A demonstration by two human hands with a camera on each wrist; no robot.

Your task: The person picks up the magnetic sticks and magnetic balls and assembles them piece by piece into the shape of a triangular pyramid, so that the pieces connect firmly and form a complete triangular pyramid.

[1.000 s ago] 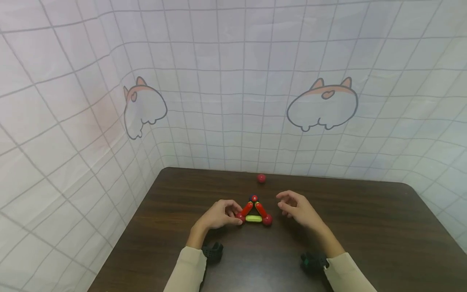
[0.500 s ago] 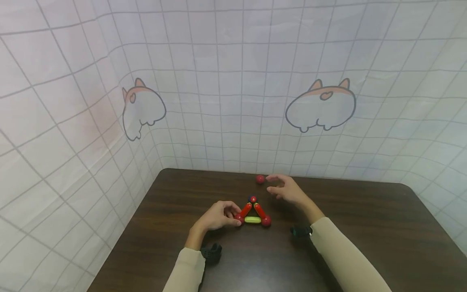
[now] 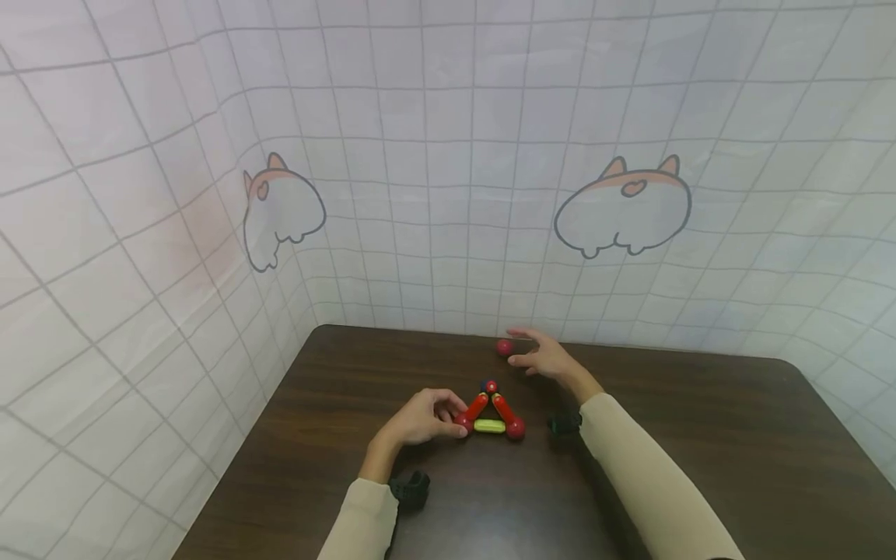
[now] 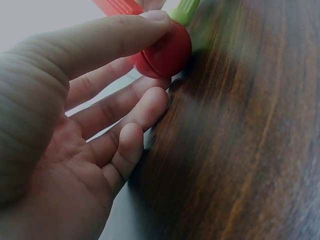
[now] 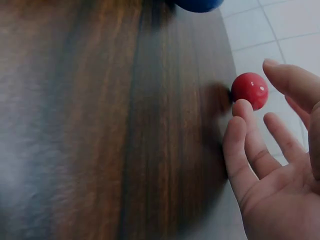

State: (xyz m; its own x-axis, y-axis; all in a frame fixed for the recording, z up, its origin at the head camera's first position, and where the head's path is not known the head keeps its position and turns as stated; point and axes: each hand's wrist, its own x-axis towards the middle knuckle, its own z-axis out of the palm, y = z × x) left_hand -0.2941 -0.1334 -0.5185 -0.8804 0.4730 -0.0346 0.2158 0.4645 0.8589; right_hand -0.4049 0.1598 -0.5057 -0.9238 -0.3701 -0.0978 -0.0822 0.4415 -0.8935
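My left hand (image 3: 420, 416) pinches the red ball (image 4: 170, 50) at the left corner of a small triangle of magnetic rods and balls. Two red rods (image 3: 503, 407) form the triangle's sides, and a yellow-green rod (image 3: 489, 426) its near side. Another red ball (image 3: 515, 428) sits at the right corner. The far corner has a blue ball (image 5: 200, 4) with a red piece (image 3: 491, 386) on it. Beyond the triangle lies a loose red ball (image 3: 504, 348). My right hand (image 3: 549, 359) is just right of it, fingers apart and extended around it; whether they touch it I cannot tell.
The dark wooden table (image 3: 700, 435) ends at a white grid-patterned cloth (image 3: 448, 194) just behind the loose ball. A second cloth wall (image 3: 126, 311) runs along the left. Dark straps with devices (image 3: 411, 491) are on both wrists.
My right hand has moved forward and left, from beside the triangle to the loose red ball. The left hand has stayed on the corner ball.
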